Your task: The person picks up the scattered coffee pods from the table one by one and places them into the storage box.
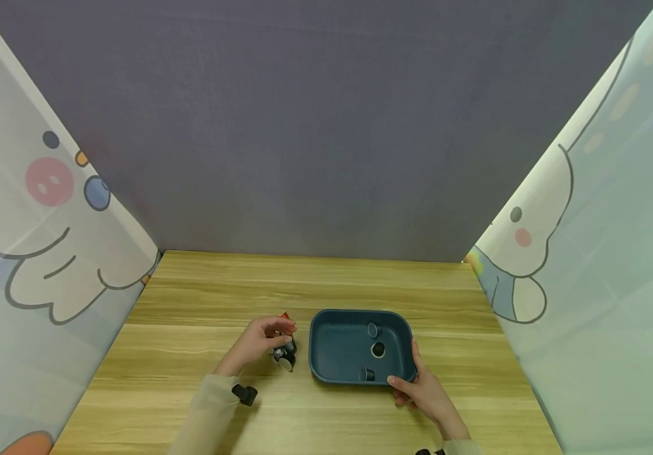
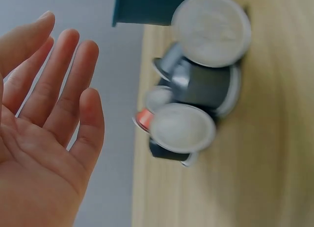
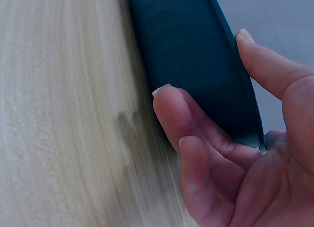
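Note:
My left hand (image 1: 253, 344) hovers over a small heap of coffee capsules (image 1: 286, 364) left of the tray. Its fingers are loosely spread and hold nothing in the left wrist view. Dark capsules with pale round lids (image 2: 182, 129) make up most of the heap, with a red capsule (image 2: 144, 119) among them. At the near right corner of a dark blue tray (image 1: 334, 347), my right hand (image 1: 427, 393) grips the wall, thumb at the rim and fingers against the outside. Three capsules lie apart inside: one at the back (image 1: 373, 330), one mid-tray (image 1: 378, 349), one near the front wall (image 1: 367, 374).
The wood-grain table (image 1: 201, 297) ends at a grey backdrop (image 1: 315, 158). Printed cartoon panels stand at the left (image 1: 76, 253) and right (image 1: 599, 253). A black band with a small device (image 1: 244, 394) sits on the left wrist.

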The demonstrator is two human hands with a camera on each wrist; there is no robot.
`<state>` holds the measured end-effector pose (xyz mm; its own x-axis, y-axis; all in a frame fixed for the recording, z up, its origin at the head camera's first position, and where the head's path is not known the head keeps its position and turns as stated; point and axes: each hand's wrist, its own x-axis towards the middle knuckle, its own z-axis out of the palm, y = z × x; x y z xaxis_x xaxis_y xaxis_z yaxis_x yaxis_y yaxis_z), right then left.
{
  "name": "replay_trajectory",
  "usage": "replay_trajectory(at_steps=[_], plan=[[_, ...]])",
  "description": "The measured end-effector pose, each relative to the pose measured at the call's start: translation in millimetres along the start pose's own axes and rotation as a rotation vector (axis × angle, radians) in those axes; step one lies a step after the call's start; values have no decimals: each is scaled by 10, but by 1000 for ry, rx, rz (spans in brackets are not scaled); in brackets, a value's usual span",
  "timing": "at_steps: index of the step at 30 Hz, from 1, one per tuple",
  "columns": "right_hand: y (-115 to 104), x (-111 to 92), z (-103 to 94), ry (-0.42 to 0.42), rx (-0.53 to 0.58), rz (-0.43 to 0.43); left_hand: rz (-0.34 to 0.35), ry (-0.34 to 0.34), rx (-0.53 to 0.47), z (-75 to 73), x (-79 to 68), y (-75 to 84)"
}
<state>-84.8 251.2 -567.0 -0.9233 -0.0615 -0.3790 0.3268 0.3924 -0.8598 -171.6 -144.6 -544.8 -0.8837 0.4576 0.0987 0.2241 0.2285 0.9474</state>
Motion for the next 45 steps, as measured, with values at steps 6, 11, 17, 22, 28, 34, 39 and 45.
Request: replay_trajectory(at_steps=[6,11,17,22,28,34,39,45], plan=[[-9,-3,6,9,-7,4,-15,8,5,27,-220,36],[-13,-8,3,1,-3,-3,-36,11,-15,110,-351,-251],[-10,-8,1,0,-1,-4,-58,23,-20,191,-429,-420],[-10,-7,1,1,-1,-6,-43,35,23,244,-434,-418],[-8,-8,1,1,7,-4,-35,31,75,313,-424,-399],[0,-2,-2,3,11,-8,-40,21,139,375,-406,-420],[11,-3,-5,2,8,-14,-37,-4,183,432,-401,-426],[14,1,-2,-4,24,-15,-48,-6,179,473,-403,-479]])
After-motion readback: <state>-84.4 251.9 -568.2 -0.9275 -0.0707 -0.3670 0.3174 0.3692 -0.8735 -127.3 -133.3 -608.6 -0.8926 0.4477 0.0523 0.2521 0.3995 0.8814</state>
